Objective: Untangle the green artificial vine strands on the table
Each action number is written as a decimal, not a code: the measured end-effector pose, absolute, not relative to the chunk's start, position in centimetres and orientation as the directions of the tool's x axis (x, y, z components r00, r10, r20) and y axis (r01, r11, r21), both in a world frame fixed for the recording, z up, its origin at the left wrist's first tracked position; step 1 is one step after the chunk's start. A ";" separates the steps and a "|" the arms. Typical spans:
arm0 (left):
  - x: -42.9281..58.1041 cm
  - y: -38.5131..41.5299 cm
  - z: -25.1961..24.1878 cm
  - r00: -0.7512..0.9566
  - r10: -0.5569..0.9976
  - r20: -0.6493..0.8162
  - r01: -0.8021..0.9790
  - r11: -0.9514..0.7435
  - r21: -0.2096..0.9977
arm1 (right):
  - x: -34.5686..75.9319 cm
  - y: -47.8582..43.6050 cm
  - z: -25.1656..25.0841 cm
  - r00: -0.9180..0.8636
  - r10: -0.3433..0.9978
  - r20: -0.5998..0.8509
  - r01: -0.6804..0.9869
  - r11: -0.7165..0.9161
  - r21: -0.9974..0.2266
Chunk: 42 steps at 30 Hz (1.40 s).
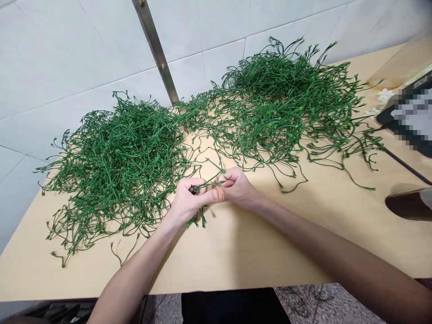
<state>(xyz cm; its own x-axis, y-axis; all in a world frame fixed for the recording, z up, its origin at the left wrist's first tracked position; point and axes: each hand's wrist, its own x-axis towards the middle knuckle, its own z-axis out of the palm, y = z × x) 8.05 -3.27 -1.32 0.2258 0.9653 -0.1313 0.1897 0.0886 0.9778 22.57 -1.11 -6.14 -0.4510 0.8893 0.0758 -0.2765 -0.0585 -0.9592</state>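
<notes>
My left hand is closed around several thin green plastic stems, whose small branched tips poke out below the fingers. My right hand meets it fingertip to fingertip, pinching the end of a green plastic stem that runs across from the left hand. The fingers partly hide the pinched end. Both hands are just above the table, in front of two tangled heaps of similar stems: a left heap and a right heap.
The wooden table stands against a white tiled wall with a metal strip. On the right are a dark-framed object, partly blurred out, small white pieces and a dark brown round item. Loose stems lie between the heaps.
</notes>
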 end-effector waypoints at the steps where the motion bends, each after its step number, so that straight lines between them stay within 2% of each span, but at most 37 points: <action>1: 8.1 -3.3 -1.3 0.222 0.967 -0.125 0.189 0.083 0.978 | 22.5 -1.1 -6.1 -0.442 0.893 0.082 -0.282 -0.051 -0.958; 12: 8.5 -3.8 -1.0 0.108 0.994 -0.021 0.202 -0.001 0.979 | 22.1 -1.4 -5.8 -0.370 0.922 0.113 -0.259 0.014 -0.966; 18: 8.7 -4.1 -0.7 0.110 0.994 0.013 0.166 -0.031 0.986 | 22.0 -1.8 -5.5 -0.327 0.934 0.141 -0.221 0.069 -0.973; 23: 7.2 -3.5 -1.1 -0.087 0.976 0.200 0.239 -0.175 0.955 | 23.5 -0.9 -5.4 -0.118 0.974 0.192 -0.118 0.178 -0.977; 25: 6.7 -3.0 -1.3 -0.117 0.966 0.232 0.192 -0.208 0.959 | 24.0 -0.3 -5.4 -0.092 0.978 0.185 -0.095 0.176 -0.980; 28: 6.7 -2.7 -1.4 -0.014 0.996 0.086 -0.083 -0.087 0.993 | 23.5 0.3 -5.7 -0.179 0.976 0.124 -0.148 0.098 -0.984; 32: 7.5 -2.9 -0.6 0.187 0.980 -0.063 -0.363 0.128 0.923 | 22.0 0.3 -6.7 -0.344 0.936 0.075 -0.307 -0.037 -0.951; 34: 7.7 -3.0 -0.2 0.239 0.967 -0.090 -0.421 0.187 0.888 | 21.7 0.3 -7.1 -0.388 0.921 0.043 -0.368 -0.112 -0.923; 36: 7.8 -3.1 0.2 0.268 0.956 -0.116 -0.436 0.228 0.871 | 21.8 0.3 -7.4 -0.397 0.918 0.024 -0.363 -0.132 -0.922; 39: 7.9 -3.0 0.2 0.260 0.957 -0.127 -0.431 0.233 0.872 | 22.1 0.3 -7.5 -0.392 0.919 0.043 -0.321 -0.093 -0.943; 42: 7.9 -2.7 -0.4 0.174 0.976 -0.134 -0.406 0.195 0.893 | 22.3 0.4 -7.4 -0.384 0.920 0.080 -0.266 -0.027 -0.963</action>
<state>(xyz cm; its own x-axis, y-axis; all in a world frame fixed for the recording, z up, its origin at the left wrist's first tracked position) 7.86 -2.71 -0.40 0.1741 0.9755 -0.1343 -0.4059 0.1953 0.8928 22.26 0.36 -7.45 -0.3844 0.9197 0.0802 -0.2665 -0.0274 -0.9634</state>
